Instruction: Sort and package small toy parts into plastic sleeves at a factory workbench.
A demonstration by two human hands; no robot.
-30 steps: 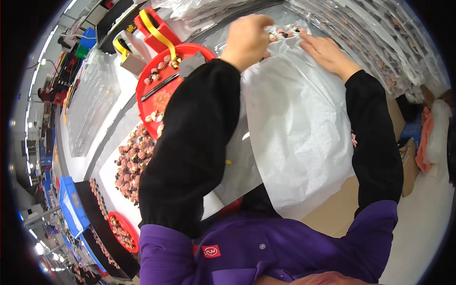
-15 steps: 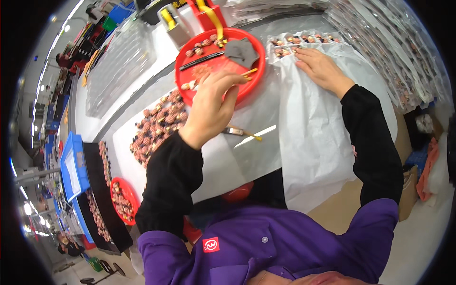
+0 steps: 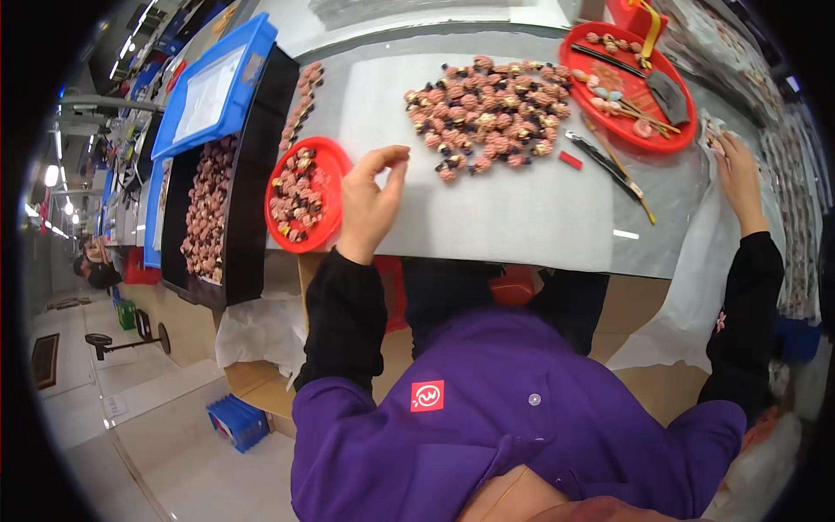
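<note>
My left hand (image 3: 372, 202) is raised over the front of the table, just right of a red plate (image 3: 341, 165). Its fingers curve toward the thumb with a gap between, and nothing shows in them. Small pink bumpy pieces (image 3: 300, 204) with dark and gold parts lie on that plate. A large pile of similar pieces (image 3: 487, 117) is spread on white paper to the hand's right. At the far right, my right hand (image 3: 739, 178) rests with stretched fingers on the edge of a white-lined tray (image 3: 709, 139) holding small pieces, mostly hidden.
A red round tray (image 3: 683, 139) holds beads, sticks and a grey cloth. A brush (image 3: 639, 193), a black pen-like tool (image 3: 600, 158) and a small red block (image 3: 571, 160) lie before it. A black bin (image 3: 248, 235) of pink pieces and a blue crate (image 3: 235, 52) stand left.
The view has turned left. My left hand has moved from the red round tray to beside the red plate. My right hand remains at the white-lined tray.
</note>
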